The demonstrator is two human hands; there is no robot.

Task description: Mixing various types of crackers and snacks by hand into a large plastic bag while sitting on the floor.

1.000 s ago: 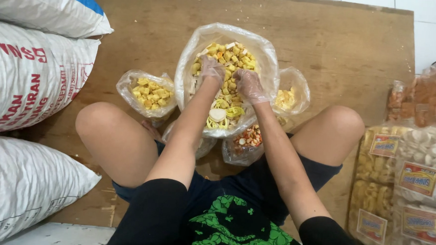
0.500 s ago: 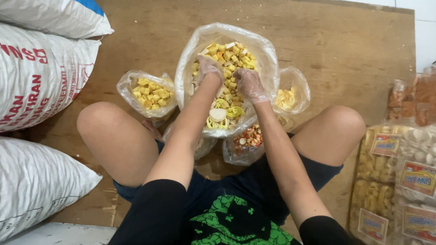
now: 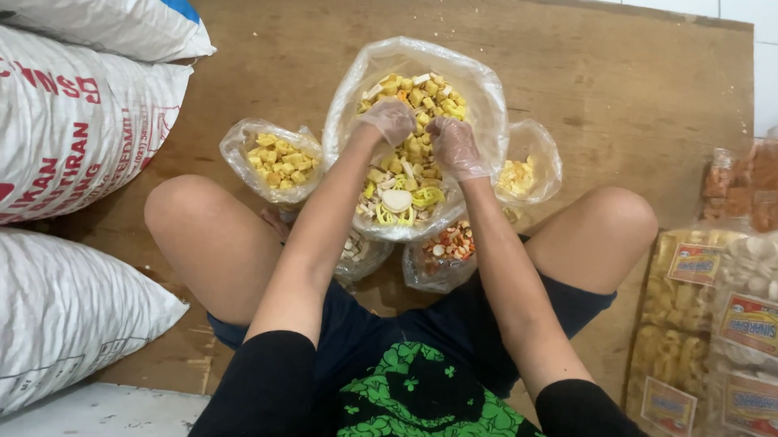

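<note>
Centrally, big clear bag (image 3: pixel 490 101) of mixed crackers (image 3: pixel 408 171), gloved hands (image 3: pixel 423 133) inside

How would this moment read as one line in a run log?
left hand: gloved, in big snack bag | right hand: gloved, in same bag | small bag of yellow crackers: left of it

The large clear plastic bag (image 3: pixel 414 150) stands open-mouthed on the wooden board (image 3: pixel 639 98) — its thin film rolled back into a wide, crinkled rim. It is filled with mixed crackers (image 3: pixel 408 171): yellow cubes heaped at the far side, pale rounds and yellow rings at the near edge. It sits between the person's knees, about midway across the board — upright and slumped slightly.
</note>
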